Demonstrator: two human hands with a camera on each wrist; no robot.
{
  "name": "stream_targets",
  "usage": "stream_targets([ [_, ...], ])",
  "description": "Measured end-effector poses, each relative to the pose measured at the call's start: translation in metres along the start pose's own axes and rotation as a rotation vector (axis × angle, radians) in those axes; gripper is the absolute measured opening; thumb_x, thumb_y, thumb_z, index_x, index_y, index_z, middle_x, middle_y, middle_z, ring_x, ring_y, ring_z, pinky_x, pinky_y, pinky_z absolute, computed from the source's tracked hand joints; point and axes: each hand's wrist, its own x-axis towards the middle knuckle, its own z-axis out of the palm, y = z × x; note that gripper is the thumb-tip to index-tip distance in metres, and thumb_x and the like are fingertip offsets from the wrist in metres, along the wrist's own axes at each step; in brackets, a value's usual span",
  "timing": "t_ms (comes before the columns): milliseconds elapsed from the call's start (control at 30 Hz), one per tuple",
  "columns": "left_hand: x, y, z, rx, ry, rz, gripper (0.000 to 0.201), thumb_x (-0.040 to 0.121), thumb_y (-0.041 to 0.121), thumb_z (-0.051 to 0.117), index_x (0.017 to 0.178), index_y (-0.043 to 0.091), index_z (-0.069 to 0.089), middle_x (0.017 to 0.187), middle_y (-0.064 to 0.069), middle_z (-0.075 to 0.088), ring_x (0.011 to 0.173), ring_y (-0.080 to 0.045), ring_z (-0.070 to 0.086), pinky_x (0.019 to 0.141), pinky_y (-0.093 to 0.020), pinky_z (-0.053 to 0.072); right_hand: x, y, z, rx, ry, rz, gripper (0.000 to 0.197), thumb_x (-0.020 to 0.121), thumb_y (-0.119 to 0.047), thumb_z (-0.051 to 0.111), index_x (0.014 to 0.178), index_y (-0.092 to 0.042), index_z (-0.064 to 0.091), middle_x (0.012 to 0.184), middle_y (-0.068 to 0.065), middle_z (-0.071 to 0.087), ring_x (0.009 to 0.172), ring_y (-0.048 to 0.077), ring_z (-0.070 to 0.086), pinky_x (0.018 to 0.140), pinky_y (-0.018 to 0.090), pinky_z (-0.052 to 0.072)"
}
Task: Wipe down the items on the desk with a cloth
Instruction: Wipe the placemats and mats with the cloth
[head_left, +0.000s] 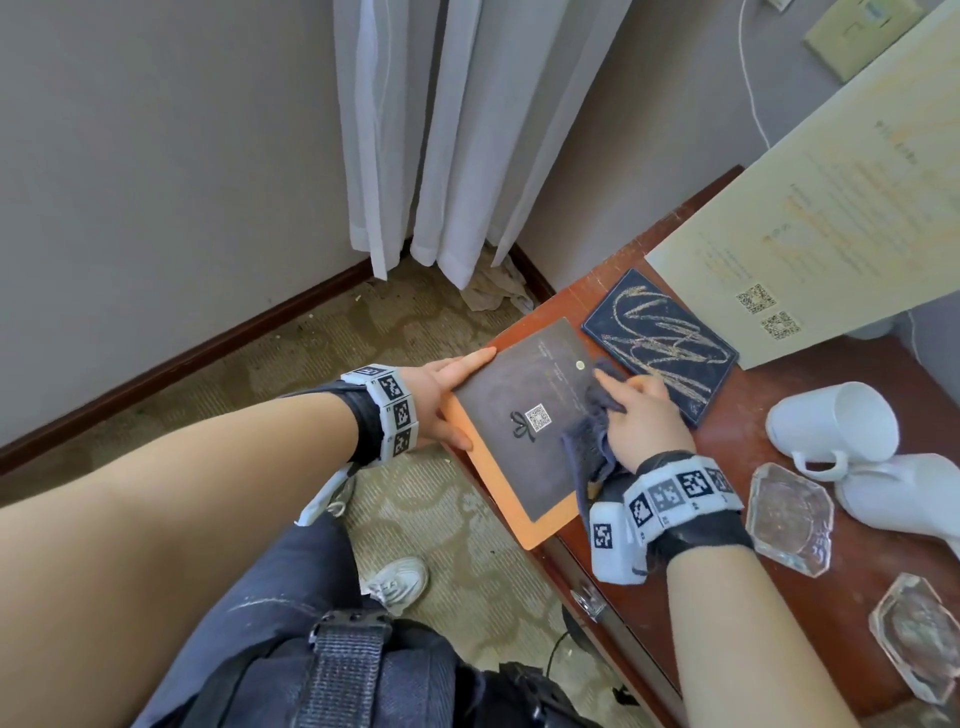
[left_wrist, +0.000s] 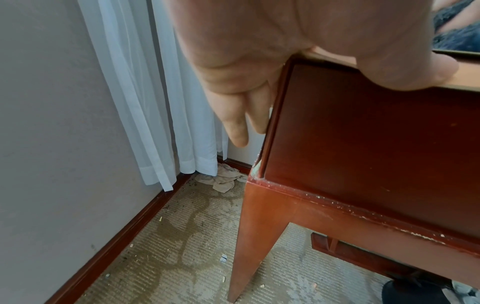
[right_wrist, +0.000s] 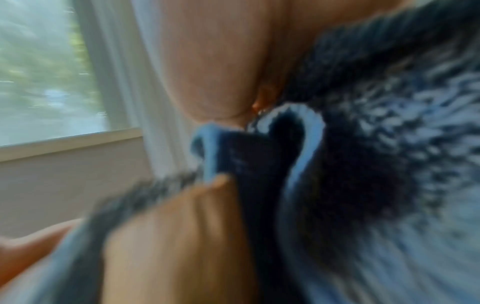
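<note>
A dark grey board with an orange border (head_left: 524, 415) lies on the left corner of the red-brown desk (head_left: 769, 395) and overhangs its edge. My left hand (head_left: 457, 397) steadies the board's left edge with straight fingers, its thumb on the orange rim. In the left wrist view that hand (left_wrist: 259, 72) reaches over the desk's corner (left_wrist: 363, 154). My right hand (head_left: 623, 400) holds a bunched grey-blue cloth (head_left: 587, 441) and presses it on the board's right side. The right wrist view is blurred but shows the cloth (right_wrist: 363, 164) pinched between my fingers (right_wrist: 207, 61).
Beside the board lies a dark blue mat with gold scribbles (head_left: 662, 345), and behind it a large cream sheet (head_left: 831, 218). To the right two white mugs (head_left: 836, 426) lie on their sides by two glass dishes (head_left: 789, 519). White curtains (head_left: 441, 130) hang at the corner.
</note>
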Motion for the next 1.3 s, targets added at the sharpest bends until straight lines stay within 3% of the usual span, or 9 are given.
stream_targets([
  [200,-0.002,0.004,-0.003,0.063,-0.005,-0.019,0.113,0.074,0.046,0.072,0.142,0.043,-0.018,0.154,-0.002,0.017,0.136,-0.023,0.031,0.108,-0.038,0.028,-0.052,0.01,0.015,-0.057,-0.16,-0.065,0.064,0.092,0.002,0.034,0.14,-0.04,0.037,0.138,-0.005,0.027,0.125,0.02,0.029,0.094,0.036,0.041],
  [333,-0.002,0.007,-0.006,0.122,-0.028,-0.035,0.115,0.072,0.052,0.072,0.141,0.043,-0.02,0.155,-0.004,0.014,0.138,-0.024,0.027,0.11,-0.039,0.026,-0.054,0.021,0.01,-0.042,-0.152,-0.006,0.059,0.093,-0.002,0.036,0.138,-0.04,0.04,0.122,-0.006,0.034,0.114,0.02,0.038,0.089,0.035,0.044],
  [467,-0.011,0.024,-0.011,0.479,0.088,0.035,0.115,0.071,0.067,0.062,0.146,0.029,-0.016,0.155,0.002,-0.019,0.145,-0.019,-0.008,0.116,-0.037,-0.004,-0.043,0.005,0.01,0.003,-0.074,0.061,0.051,0.095,-0.01,0.038,0.141,-0.033,0.038,0.119,0.0,0.035,0.113,0.023,0.04,0.094,0.036,0.042],
  [567,-0.011,0.041,-0.008,0.627,0.132,0.187,0.106,0.079,0.07,0.047,0.145,0.024,-0.021,0.153,0.001,-0.025,0.143,-0.018,-0.017,0.112,-0.035,-0.015,-0.049,0.003,0.014,-0.011,-0.078,0.06,0.05,0.097,-0.014,0.036,0.143,-0.033,0.032,0.128,0.001,0.032,0.115,0.022,0.037,0.095,0.038,0.041],
  [833,-0.008,0.054,-0.001,0.667,-0.032,0.143,0.088,0.091,0.057,0.04,0.146,0.021,-0.018,0.154,-0.001,-0.025,0.142,-0.02,-0.02,0.114,-0.035,-0.011,-0.069,0.014,0.003,-0.053,-0.171,0.127,0.052,0.096,-0.009,0.037,0.142,-0.033,0.031,0.132,0.003,0.03,0.116,0.026,0.038,0.094,0.035,0.042],
  [1000,-0.012,0.061,-0.001,0.67,-0.005,0.14,0.087,0.091,0.054,0.042,0.147,0.018,-0.014,0.154,-0.002,-0.023,0.143,-0.021,-0.017,0.116,-0.034,-0.005,-0.088,-0.021,0.02,-0.028,-0.256,-0.028,0.01,0.095,-0.034,0.046,0.105,-0.032,0.044,0.109,0.002,0.041,0.099,0.026,0.049,0.077,0.03,0.038],
  [1100,-0.014,0.068,-0.005,0.664,0.01,0.123,0.083,0.092,0.05,0.046,0.149,0.019,-0.005,0.156,-0.001,-0.015,0.144,-0.021,-0.011,0.117,-0.034,0.005,-0.085,-0.024,0.021,0.037,-0.219,-0.003,0.01,0.094,-0.037,0.049,0.092,-0.031,0.042,0.099,0.0,0.039,0.089,0.024,0.046,0.072,0.03,0.036],
  [1233,-0.004,0.077,-0.022,0.417,0.134,0.137,0.064,0.09,0.044,0.052,0.145,0.02,0.029,0.153,-0.004,0.017,0.139,-0.025,0.022,0.114,-0.034,0.021,-0.078,0.001,0.019,-0.03,-0.134,0.126,0.049,0.095,-0.014,0.038,0.137,-0.04,0.037,0.128,0.002,0.034,0.111,0.027,0.039,0.093,0.033,0.038],
  [1300,0.004,0.082,-0.03,0.246,0.176,0.079,0.059,0.089,0.041,0.055,0.141,0.018,0.036,0.145,-0.007,0.031,0.129,-0.026,0.039,0.106,-0.034,0.034,-0.082,0.001,0.021,-0.039,-0.113,0.13,0.057,0.095,-0.011,0.036,0.141,-0.044,0.031,0.134,0.001,0.03,0.113,0.029,0.037,0.094,0.033,0.037],
])
